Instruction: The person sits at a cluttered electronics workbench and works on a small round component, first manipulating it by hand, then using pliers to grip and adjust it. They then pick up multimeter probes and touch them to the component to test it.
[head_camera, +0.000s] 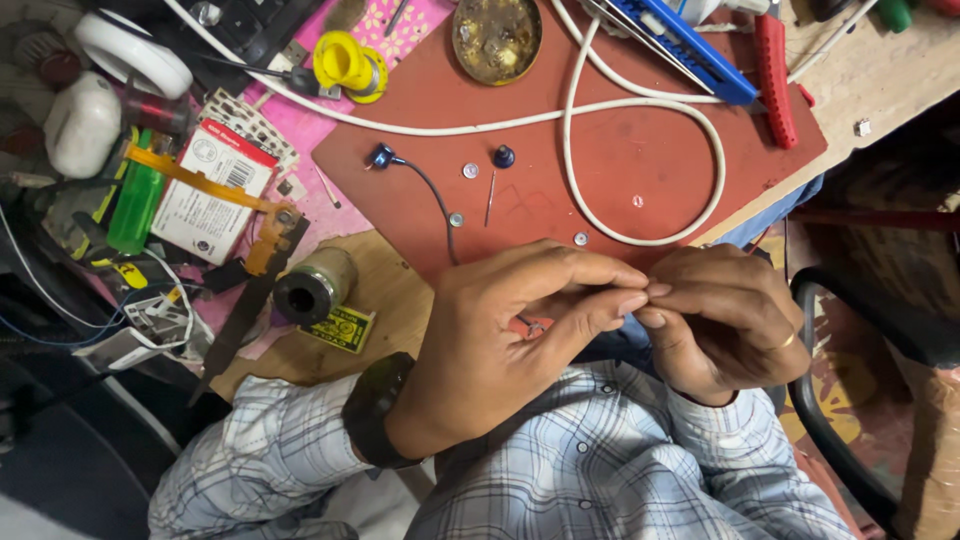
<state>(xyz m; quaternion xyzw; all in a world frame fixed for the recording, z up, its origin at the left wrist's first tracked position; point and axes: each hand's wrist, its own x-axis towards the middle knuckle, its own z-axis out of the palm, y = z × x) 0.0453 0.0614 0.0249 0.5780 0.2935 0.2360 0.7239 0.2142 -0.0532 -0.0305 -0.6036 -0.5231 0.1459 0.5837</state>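
My left hand (510, 335) and my right hand (720, 320) meet fingertip to fingertip near the front edge of a red mat (620, 160), pinching something tiny that the fingers hide. A thin dark wire (437, 200) runs from a small blue earpiece (381, 156) down under my left hand. A dark band sits on my left wrist and a ring on my right hand. Small round silver parts (470, 171) and a dark blue cap (504, 156) lie on the mat just beyond my hands.
A white cable (700, 125) loops across the mat. A round tin (497, 38), blue tool (690, 45) and red-handled tool (775, 80) lie at the back. Left: yellow tape spool (350, 65), green lighter (135, 200), small box (210, 190), metal cylinder (310, 288). Chair arm (830, 420) at right.
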